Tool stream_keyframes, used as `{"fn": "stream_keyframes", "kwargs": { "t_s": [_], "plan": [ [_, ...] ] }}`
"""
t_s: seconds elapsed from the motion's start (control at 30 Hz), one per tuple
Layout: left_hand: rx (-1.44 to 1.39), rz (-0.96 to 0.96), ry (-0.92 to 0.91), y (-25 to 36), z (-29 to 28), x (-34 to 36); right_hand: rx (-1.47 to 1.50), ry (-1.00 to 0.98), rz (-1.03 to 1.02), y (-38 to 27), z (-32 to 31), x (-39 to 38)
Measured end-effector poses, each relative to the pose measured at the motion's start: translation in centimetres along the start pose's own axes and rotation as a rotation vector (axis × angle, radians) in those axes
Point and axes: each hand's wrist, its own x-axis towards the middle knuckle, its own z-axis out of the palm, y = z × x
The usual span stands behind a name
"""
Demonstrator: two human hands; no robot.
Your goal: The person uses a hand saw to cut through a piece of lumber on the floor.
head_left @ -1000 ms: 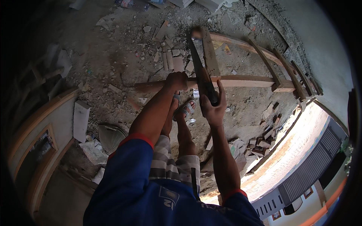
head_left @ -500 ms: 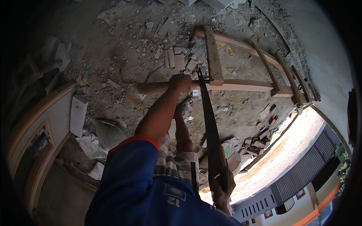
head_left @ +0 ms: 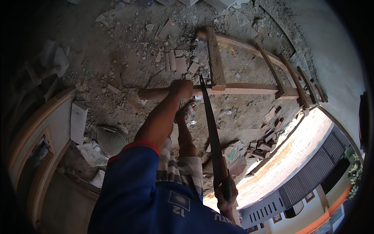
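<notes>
My left hand (head_left: pixel 182 88) is closed over a long wooden beam (head_left: pixel 249 89) that runs crosswise ahead of me. A handsaw (head_left: pixel 212 132) reaches from my right hand (head_left: pixel 224 193), which is closed on its dark handle low in the view. The tip of the blade lies across the beam, just right of my left hand and left of a short crosspiece (head_left: pixel 215 60) fixed to it. My sandaled foot (head_left: pixel 190 110) shows below the beam.
The beam belongs to a ladder-like timber frame with several crosspieces (head_left: pixel 290 78) at right, near a grey wall (head_left: pixel 339 58). Rubble and broken tiles (head_left: pixel 175 62) litter the dirt floor. A wood-trimmed opening (head_left: pixel 43 128) is at left, a heap of broken bricks (head_left: pixel 263 148) at lower right.
Since a second ago my right hand has pulled the saw back toward my body, sliding the blade along. It moved little in the last half second. My left hand stays on the beam.
</notes>
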Motion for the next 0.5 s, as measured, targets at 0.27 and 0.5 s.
{"fn": "stream_keyframes", "kwargs": {
  "t_s": [0.27,0.5],
  "plan": [
    [0.016,0.061,0.032,1.9,0.5,0.5,0.311,0.05,-0.001,1.6,10.4,23.1],
    [0.01,0.005,-0.022,-0.5,0.3,-0.8,0.196,-0.106,0.158,1.0,3.0,7.9]
  ]
}}
